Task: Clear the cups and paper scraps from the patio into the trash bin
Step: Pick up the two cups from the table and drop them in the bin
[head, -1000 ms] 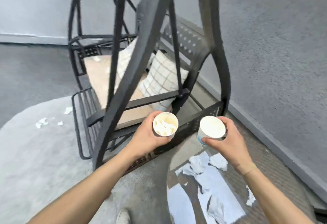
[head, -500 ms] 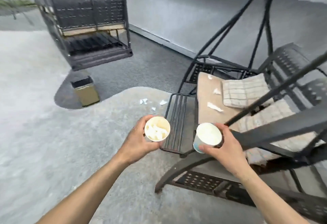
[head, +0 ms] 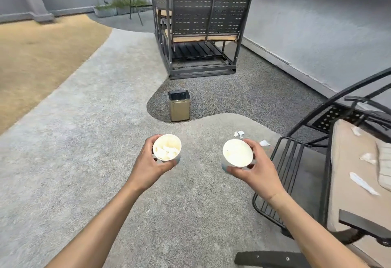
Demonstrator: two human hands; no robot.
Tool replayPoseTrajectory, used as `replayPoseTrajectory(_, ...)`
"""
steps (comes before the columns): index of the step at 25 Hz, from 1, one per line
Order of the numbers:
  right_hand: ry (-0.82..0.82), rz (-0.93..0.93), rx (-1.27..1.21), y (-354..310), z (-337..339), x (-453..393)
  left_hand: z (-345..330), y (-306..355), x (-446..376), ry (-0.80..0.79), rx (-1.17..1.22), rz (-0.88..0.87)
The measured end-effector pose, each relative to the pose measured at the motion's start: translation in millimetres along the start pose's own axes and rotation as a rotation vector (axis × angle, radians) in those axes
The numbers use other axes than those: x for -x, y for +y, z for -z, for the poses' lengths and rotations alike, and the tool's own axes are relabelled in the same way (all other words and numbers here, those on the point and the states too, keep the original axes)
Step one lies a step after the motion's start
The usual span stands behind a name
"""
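My left hand [head: 148, 165] grips a white paper cup [head: 167, 147] filled with crumpled paper scraps. My right hand [head: 257, 169] grips a second white paper cup [head: 237, 153] that looks empty inside. Both cups are upright in front of me. A small gold trash bin [head: 179, 108] with a dark open top stands on the ground straight ahead, beyond the cups. White paper scraps [head: 239, 133] lie on the ground to the right of the bin, and more scraps [head: 362, 183] lie on the swing seat cushion at the right.
A black metal swing seat [head: 296, 162] with a tan cushion stands close on my right. Another dark metal swing bench [head: 203, 24] stands behind the bin. A grey wall runs along the right. Tan ground lies at the far left.
The view has swung left from the swing seat toward the trash bin, which is now straight ahead. Both hands still hold their cups, now spread slightly further apart.
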State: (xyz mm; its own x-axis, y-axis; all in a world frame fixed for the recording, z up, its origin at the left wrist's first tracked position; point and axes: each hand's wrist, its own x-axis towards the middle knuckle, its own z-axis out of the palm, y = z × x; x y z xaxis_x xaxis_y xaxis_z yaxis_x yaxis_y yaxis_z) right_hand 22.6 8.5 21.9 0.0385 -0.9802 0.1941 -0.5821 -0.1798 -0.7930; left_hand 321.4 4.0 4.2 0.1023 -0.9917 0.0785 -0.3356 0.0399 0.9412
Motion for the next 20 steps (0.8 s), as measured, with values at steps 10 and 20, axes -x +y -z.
replayPoseTrajectory(10, -0.13, 0.05, -0.053, 39.7, -71.0, -188.6, 2.9, -25.1, -143.0, 0.066, -0.122, 0.027)
replayPoseTrajectory(20, -0.21, 0.032, -0.036, 73.5, -82.8, -377.9, -27.6, -28.2, -316.0, 0.084, -0.1, 0.123)
